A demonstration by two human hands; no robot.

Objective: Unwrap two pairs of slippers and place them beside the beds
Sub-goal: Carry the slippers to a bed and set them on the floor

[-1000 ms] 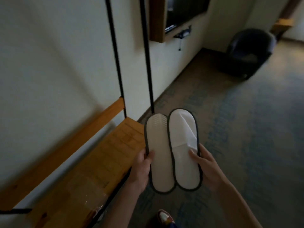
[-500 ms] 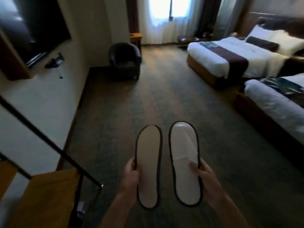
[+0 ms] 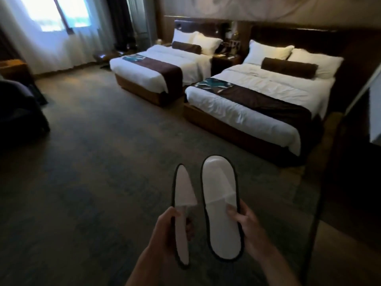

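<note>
- Floor: dark patterned carpet covers the whole visible room; low pile, mottled green-brown, dimly lit.
- Near bed: stands at right, made up with white linen, a dark brown runner across the foot with a teal patterned end, two white pillows and a brown bolster at the head; low wooden base.
- Far bed: stands parallel beyond it, dressed the same way.
- Nightstand: dark, set between the two beds against the headboard wall; the items on it are too small to identify.
- Window: at upper left, bright, behind sheer white curtains with dark drapes alongside.
- Armchair: dark and rounded, partly in view at the left edge.
- Left slipper: flat white fabric with dark edge binding, elongated oval, tilted so it is seen partly edge-on; held in the air above the carpet, well short of the beds.
- Right slipper: same make, facing the camera flat, toe band visible over the front half; just beside the other, not touching it.
- Left hand: grips the left slipper near its middle, thumb on one side and fingers wrapped behind.
- Right hand: grips the right slipper at its outer edge, thumb pressed on the insole, fingers behind.
- No wrapping is visible on either slipper.
</note>
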